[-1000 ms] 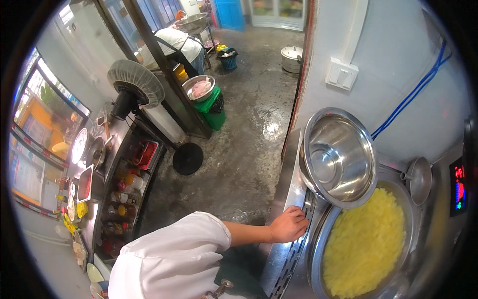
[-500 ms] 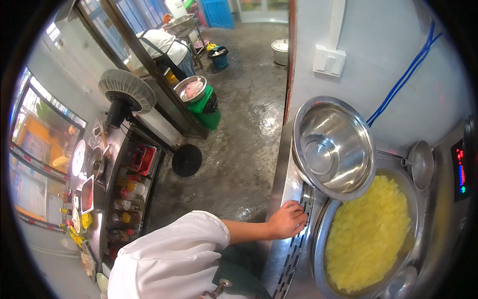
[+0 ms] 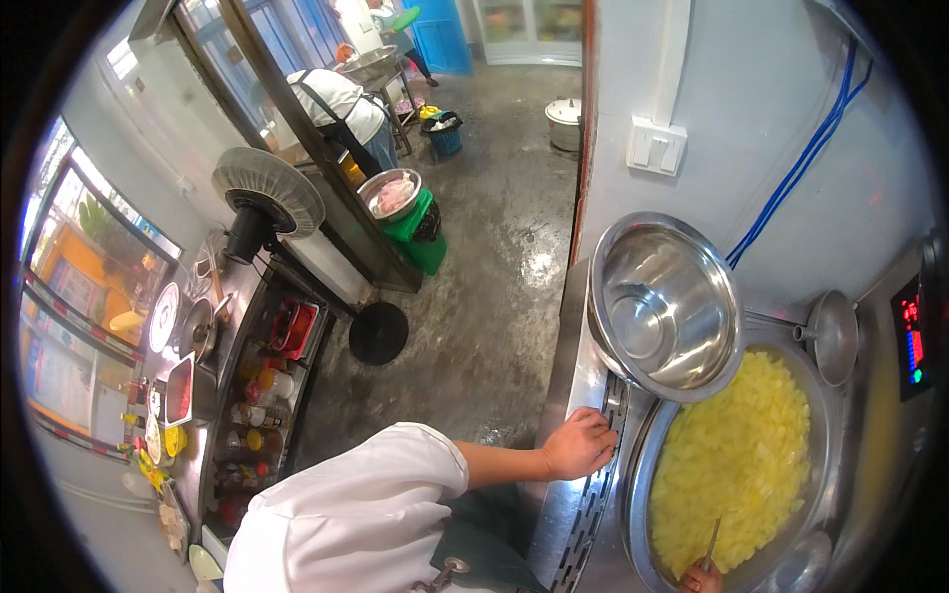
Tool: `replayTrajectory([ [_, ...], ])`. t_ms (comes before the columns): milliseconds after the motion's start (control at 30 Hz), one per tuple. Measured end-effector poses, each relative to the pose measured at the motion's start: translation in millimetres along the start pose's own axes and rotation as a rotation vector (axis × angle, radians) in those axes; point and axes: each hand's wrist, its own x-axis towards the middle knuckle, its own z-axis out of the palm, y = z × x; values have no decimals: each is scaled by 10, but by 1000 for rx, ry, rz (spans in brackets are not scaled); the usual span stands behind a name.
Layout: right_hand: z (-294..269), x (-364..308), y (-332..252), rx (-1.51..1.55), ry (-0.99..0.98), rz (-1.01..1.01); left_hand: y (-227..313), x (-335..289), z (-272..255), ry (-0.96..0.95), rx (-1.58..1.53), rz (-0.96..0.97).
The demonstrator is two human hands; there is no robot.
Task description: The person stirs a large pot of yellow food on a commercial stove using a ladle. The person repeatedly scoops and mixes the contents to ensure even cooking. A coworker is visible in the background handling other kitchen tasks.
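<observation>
My left hand [image 3: 580, 445] rests with curled fingers on the slotted steel strip [image 3: 591, 494] along the counter edge. At the bottom edge, my right hand [image 3: 701, 579] is only partly in view, closed around a thin, stick-like utensil [image 3: 714, 542]. Its upper end lies over the yellow food pieces [image 3: 736, 450], which look like chopped potato. They fill a wide metal pan [image 3: 641, 534] set in the steel counter. An empty steel bowl [image 3: 667, 306] overlaps the pan's far side, beyond my left hand.
A metal ladle [image 3: 832, 336] lies right of the bowl, near a lit control panel [image 3: 909, 331]. Across the wet floor [image 3: 465, 336] are a standing fan [image 3: 267, 198], a shelf counter with bottles [image 3: 252, 410], and a green bin [image 3: 420, 242] bearing a basin. Another person [image 3: 341, 109] bends over farther back.
My right hand has come into view at the bottom with the thin utensil over the pan. The view has shifted slightly. My left hand stays on the slotted strip.
</observation>
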Motion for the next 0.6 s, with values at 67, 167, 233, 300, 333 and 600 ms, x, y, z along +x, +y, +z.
replayTrajectory([
  [67, 248, -17, -81, 62, -91, -84, 7, -8, -8, -16, 14, -1],
  [167, 403, 54, -84, 176, -140, -156, 11, -7, -24, -71, 41, -9],
  [233, 374, 153, 20, 337, -72, -136, -2, -2, -14, -24, 28, 2],
  [300, 281, 218, 113, 409, -138, -167, -6, -14, 31, 25, 12, -3],
  [333, 247, 200, 173, 453, -216, -186, -35, -15, 45, -7, 6, 5],
  [600, 612, -1422, 608, -167, -9, -529, -165, 15, 116, 6, 60, 97],
])
